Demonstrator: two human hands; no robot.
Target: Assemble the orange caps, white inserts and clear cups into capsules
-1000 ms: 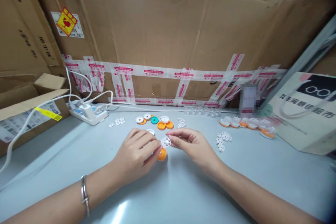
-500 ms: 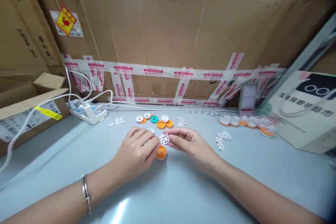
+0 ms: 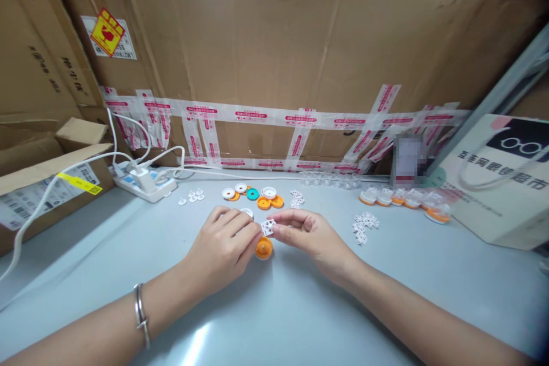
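Note:
A small white perforated piece (image 3: 267, 227) is pinched between my two hands above the table. The fingertips of my left hand (image 3: 229, 240) grip its left edge. On its right side, the thumb and fingers of my right hand (image 3: 306, 234) close on it. Just below the piece, an orange round part (image 3: 263, 248) with a raised centre lies on the table. A white ring-like part (image 3: 247, 213) is partly hidden behind my left fingers.
Behind my hands lie orange discs (image 3: 277, 201), white discs and a teal disc (image 3: 253, 194). White perforated pieces (image 3: 364, 222) and clear-topped orange parts (image 3: 412, 200) sit right. A power strip (image 3: 150, 186), small white pegs (image 3: 197, 196) and cartons stand left.
The white piece between my fingers has turned and now shows a different, squarer face. My right fingertips have shifted slightly left.

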